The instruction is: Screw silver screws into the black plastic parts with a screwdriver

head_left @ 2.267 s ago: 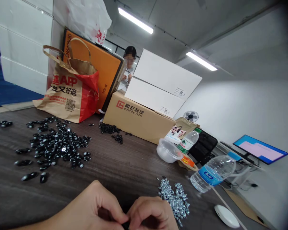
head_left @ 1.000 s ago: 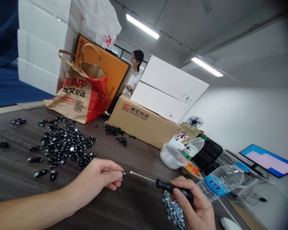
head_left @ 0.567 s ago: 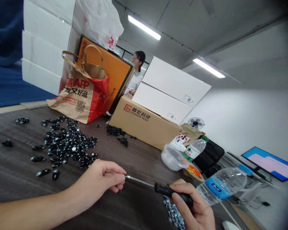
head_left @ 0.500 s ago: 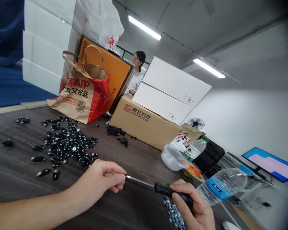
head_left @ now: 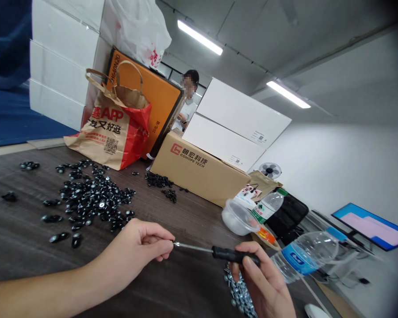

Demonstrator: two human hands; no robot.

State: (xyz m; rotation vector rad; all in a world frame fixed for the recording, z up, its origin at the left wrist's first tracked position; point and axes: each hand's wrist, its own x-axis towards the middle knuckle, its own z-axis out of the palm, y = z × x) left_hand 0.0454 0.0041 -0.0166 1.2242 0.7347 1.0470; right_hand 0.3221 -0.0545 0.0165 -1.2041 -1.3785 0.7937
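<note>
My right hand (head_left: 263,276) grips the black handle of a screwdriver (head_left: 230,255), whose metal shaft points left. The shaft's tip meets the pinched fingers of my left hand (head_left: 151,243). A small dark piece with a bit of shiny metal shows at those fingertips; most of it is hidden, so its kind is unclear. Left of my left hand lies a large heap of small black parts with metal centres (head_left: 94,194). Partly behind my right hand is a pile of silvery screws (head_left: 240,293).
A smaller pile of black pieces (head_left: 159,180) lies before a cardboard box (head_left: 199,170). A paper bag (head_left: 112,128) stands behind the heap. To the right are a clear plastic tub (head_left: 239,218) and a water bottle (head_left: 305,256). A person (head_left: 188,101) is behind the boxes.
The fingers of my right hand have shifted around the screwdriver handle, and its end has risen slightly. My left hand stays nearly in place. The person behind has turned their head.
</note>
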